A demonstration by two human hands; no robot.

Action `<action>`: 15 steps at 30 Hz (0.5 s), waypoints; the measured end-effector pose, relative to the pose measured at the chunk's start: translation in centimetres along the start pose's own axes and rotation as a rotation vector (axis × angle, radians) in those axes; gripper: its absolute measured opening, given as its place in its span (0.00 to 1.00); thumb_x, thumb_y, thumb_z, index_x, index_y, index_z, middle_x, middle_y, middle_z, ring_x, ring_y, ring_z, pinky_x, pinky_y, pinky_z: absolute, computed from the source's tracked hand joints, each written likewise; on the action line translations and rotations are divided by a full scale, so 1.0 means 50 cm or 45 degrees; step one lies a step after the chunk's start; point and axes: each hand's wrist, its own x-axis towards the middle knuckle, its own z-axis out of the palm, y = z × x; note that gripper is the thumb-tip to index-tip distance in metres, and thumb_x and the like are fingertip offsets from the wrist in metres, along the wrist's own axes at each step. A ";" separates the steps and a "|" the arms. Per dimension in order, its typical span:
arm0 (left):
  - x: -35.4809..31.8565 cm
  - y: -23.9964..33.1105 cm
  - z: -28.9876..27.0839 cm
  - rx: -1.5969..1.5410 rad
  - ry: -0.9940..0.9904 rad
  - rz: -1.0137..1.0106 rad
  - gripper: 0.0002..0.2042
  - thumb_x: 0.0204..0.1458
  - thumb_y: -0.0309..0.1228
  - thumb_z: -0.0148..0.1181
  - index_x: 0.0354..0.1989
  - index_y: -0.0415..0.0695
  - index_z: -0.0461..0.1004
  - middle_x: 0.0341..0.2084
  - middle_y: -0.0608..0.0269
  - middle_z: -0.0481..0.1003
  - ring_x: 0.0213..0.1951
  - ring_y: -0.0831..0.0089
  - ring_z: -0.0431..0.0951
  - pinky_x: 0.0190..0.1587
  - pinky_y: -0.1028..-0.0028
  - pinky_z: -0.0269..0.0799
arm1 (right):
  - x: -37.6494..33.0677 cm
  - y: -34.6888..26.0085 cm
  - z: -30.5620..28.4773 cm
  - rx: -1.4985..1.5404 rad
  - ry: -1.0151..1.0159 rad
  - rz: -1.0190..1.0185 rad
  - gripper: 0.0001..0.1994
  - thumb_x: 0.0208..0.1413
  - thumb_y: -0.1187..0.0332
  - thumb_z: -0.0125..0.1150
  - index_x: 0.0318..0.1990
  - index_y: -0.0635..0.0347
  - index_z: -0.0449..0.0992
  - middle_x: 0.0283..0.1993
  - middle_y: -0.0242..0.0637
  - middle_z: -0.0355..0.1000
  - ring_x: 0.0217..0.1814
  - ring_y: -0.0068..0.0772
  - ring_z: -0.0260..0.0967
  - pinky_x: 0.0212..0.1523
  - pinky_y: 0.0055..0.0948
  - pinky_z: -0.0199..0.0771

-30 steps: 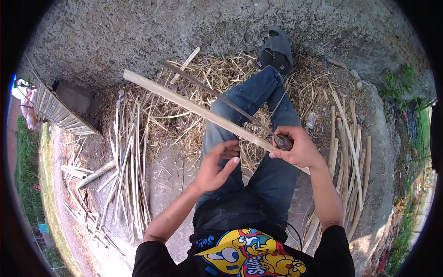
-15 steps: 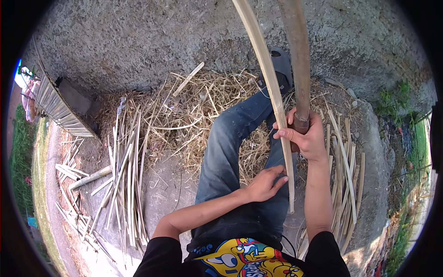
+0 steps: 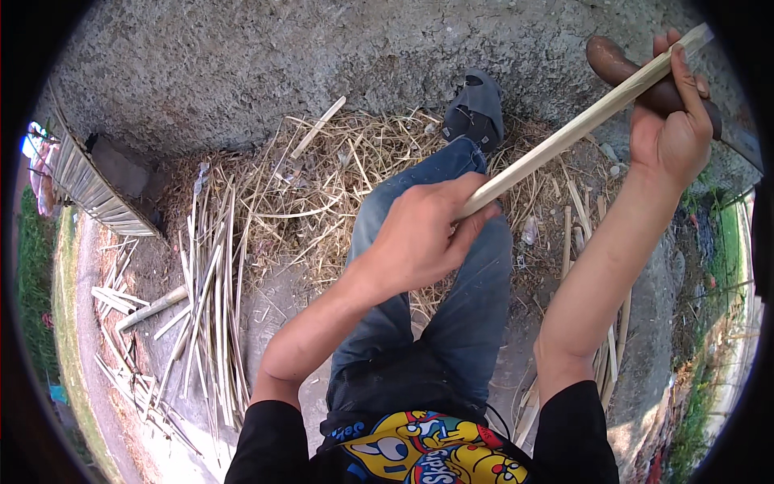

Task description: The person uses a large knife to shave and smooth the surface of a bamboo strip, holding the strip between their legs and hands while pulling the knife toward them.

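A pale bamboo strip [image 3: 564, 139] slants up from my lap toward the upper right. My left hand [image 3: 423, 230] is closed round its lower end, above my knees. Farther out, my right hand [image 3: 673, 133] grips the strip's upper part with thumb and fingers. The same hand also holds a knife by its curved brown wooden handle [image 3: 614, 64], which crosses behind the strip. A short part of the grey metal blade [image 3: 743, 147] shows beyond the hand; the rest is cut off by the dark rim of the picture.
Split strips [image 3: 214, 298] lie in a long pile on the left, beside a thicker pole [image 3: 153, 309]. More strips [image 3: 610, 347] lie under my right arm. Shavings [image 3: 322, 181] cover the ground before a rough wall [image 3: 322, 64]. A slatted panel [image 3: 101, 185] leans at the far left.
The strip has swung from nearly upright to a slant toward the upper right. My right hand has moved up and right with the knife, which has turned; my left hand has taken the strip's lower end.
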 end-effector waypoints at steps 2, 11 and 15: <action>-0.023 -0.004 -0.063 0.343 0.060 0.033 0.11 0.59 0.31 0.65 0.45 0.38 0.74 0.18 0.56 0.77 0.25 0.48 0.80 0.30 0.60 0.75 | -0.020 0.008 -0.036 0.006 0.031 -0.005 0.09 0.60 0.80 0.65 0.39 0.60 0.69 0.56 0.54 0.74 0.64 0.49 0.71 0.68 0.50 0.69; -0.171 -0.074 -0.128 1.278 0.749 0.271 0.15 0.47 0.33 0.74 0.42 0.43 0.80 0.44 0.62 0.77 0.45 0.60 0.76 0.44 0.64 0.70 | -0.232 0.122 -0.109 -0.092 0.631 0.501 0.16 0.53 0.80 0.72 0.46 0.65 0.72 0.43 0.41 0.74 0.47 0.35 0.76 0.48 0.34 0.77; -0.278 -0.097 -0.017 0.145 0.210 -0.476 0.13 0.44 0.30 0.74 0.36 0.43 0.78 0.40 0.60 0.77 0.41 0.60 0.78 0.38 0.65 0.72 | -0.357 0.172 -0.080 -0.022 0.671 0.678 0.17 0.51 0.82 0.73 0.46 0.65 0.72 0.39 0.37 0.75 0.39 0.32 0.77 0.37 0.28 0.79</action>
